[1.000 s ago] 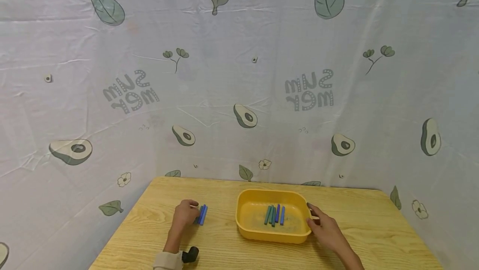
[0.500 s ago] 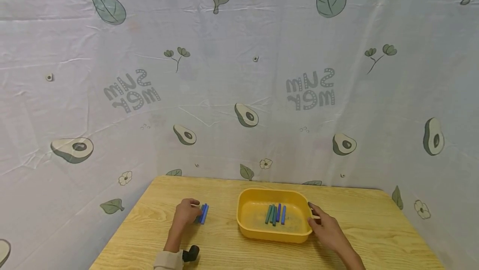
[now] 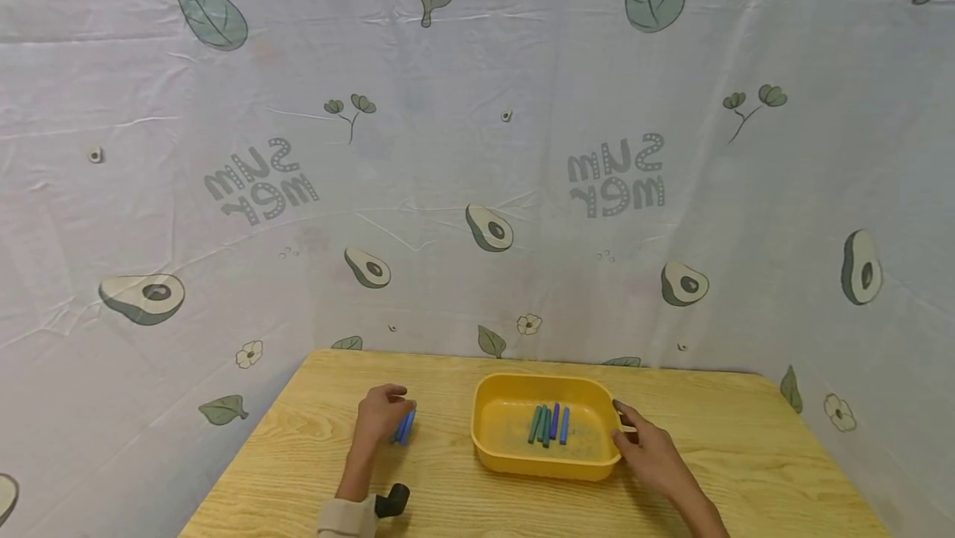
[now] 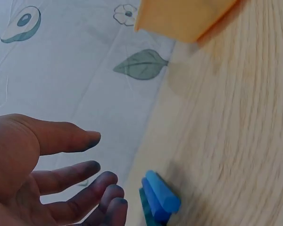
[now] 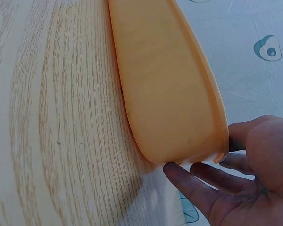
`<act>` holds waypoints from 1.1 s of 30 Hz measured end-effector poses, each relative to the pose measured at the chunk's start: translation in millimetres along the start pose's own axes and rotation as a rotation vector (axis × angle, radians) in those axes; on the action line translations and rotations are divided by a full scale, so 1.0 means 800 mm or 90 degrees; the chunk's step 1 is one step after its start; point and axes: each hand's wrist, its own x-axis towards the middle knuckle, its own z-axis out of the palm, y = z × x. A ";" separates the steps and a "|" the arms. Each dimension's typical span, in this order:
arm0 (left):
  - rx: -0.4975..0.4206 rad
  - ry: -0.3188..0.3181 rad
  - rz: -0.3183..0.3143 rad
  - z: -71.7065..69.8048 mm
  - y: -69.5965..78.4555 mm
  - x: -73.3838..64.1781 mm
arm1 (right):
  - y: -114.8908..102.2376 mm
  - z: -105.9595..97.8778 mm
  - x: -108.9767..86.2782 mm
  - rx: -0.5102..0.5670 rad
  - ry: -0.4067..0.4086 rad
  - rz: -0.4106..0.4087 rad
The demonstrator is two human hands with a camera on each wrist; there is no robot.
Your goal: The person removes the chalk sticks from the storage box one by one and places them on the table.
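My left hand point(image 3: 382, 415) hovers over a small row of chalk sticks on the table, partly covering them. In the left wrist view its fingers point(image 4: 78, 202) are spread and loosely bent, hold nothing, and have dark dust on the tips. Beside them lie two blue chalk sticks point(image 4: 164, 195) and a green chalk stick point(image 4: 147, 207). My right hand point(image 3: 647, 451) holds the right end of a yellow plastic basin point(image 3: 545, 467), thumb at the rim and fingers against the end wall. Inside the basin lie several green chalk sticks point(image 3: 546, 428) and two blue ones point(image 3: 564, 426).
The wood-grain table point(image 3: 448, 505) ends at the back against a pale curtain point(image 3: 418, 173) printed with leaves and avocados. A black device point(image 3: 393, 501) sits on the left wrist by the sleeve point(image 3: 347, 517). Chalk dust marks the basin floor.
My left hand has shifted slightly right and farther from me, and its fingers have come up off the chalk sticks. My right hand stays at the basin's end.
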 end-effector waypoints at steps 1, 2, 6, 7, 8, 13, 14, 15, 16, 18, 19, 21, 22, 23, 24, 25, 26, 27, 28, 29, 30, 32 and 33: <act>-0.009 -0.002 0.004 0.002 0.002 0.000 | 0.000 0.000 0.001 0.001 0.001 0.003; -0.016 -0.003 0.007 0.003 0.003 0.001 | 0.000 0.000 0.001 0.001 0.000 0.002; -0.034 -0.008 0.018 0.010 0.012 0.000 | 0.000 0.003 0.004 0.006 -0.002 -0.003; -0.038 -0.009 0.017 0.012 0.014 0.000 | 0.000 0.004 0.005 0.008 -0.002 -0.005; -0.042 -0.011 0.018 0.015 0.016 -0.001 | -0.001 0.005 0.005 0.009 -0.003 -0.006; -0.062 -0.024 0.035 0.032 0.031 -0.002 | -0.002 0.008 0.005 0.014 -0.002 -0.005; -0.066 -0.027 0.042 0.035 0.035 -0.002 | -0.002 0.008 0.005 0.013 -0.001 -0.003; -0.070 -0.030 0.045 0.039 0.039 -0.001 | -0.002 0.008 0.005 0.013 0.000 -0.003; -0.075 -0.035 0.048 0.042 0.044 0.000 | -0.002 0.008 0.005 0.012 0.001 -0.004; -0.080 -0.043 0.055 0.050 0.053 0.002 | -0.001 0.007 0.005 0.010 0.003 -0.002; -0.084 -0.048 0.057 0.052 0.058 0.002 | -0.001 0.006 0.005 0.010 0.004 -0.002; -0.090 -0.054 0.060 0.059 0.067 0.002 | 0.000 0.005 0.004 0.010 0.004 0.000; -0.093 -0.056 0.062 0.061 0.071 0.002 | 0.000 0.005 0.004 0.012 0.004 0.000; -0.093 -0.056 0.065 0.064 0.076 0.002 | 0.001 0.005 0.004 0.012 0.006 0.001; -0.094 -0.057 0.066 0.067 0.080 0.003 | 0.000 0.005 0.003 0.014 0.007 0.001; -0.094 -0.058 0.065 0.070 0.084 0.003 | 0.000 0.006 0.003 0.015 0.008 0.003; -0.095 -0.059 0.065 0.073 0.088 0.004 | 0.001 0.006 0.003 0.017 0.009 0.006; -0.093 -0.060 0.066 0.076 0.092 0.005 | 0.001 0.006 0.003 0.018 0.010 0.007; -0.094 -0.062 0.066 0.079 0.095 0.005 | 0.000 0.006 0.003 0.018 0.010 0.009; -0.096 -0.065 0.069 0.081 0.099 0.006 | 0.000 0.006 0.003 0.018 0.011 0.011; -0.103 -0.069 0.070 0.084 0.103 0.006 | 0.000 0.006 0.003 0.019 0.011 0.012; -0.120 -0.078 0.073 0.088 0.109 0.005 | 0.000 0.006 0.003 0.017 0.010 0.011; -0.125 -0.080 0.076 0.090 0.111 0.005 | 0.000 0.006 0.004 0.016 0.010 0.012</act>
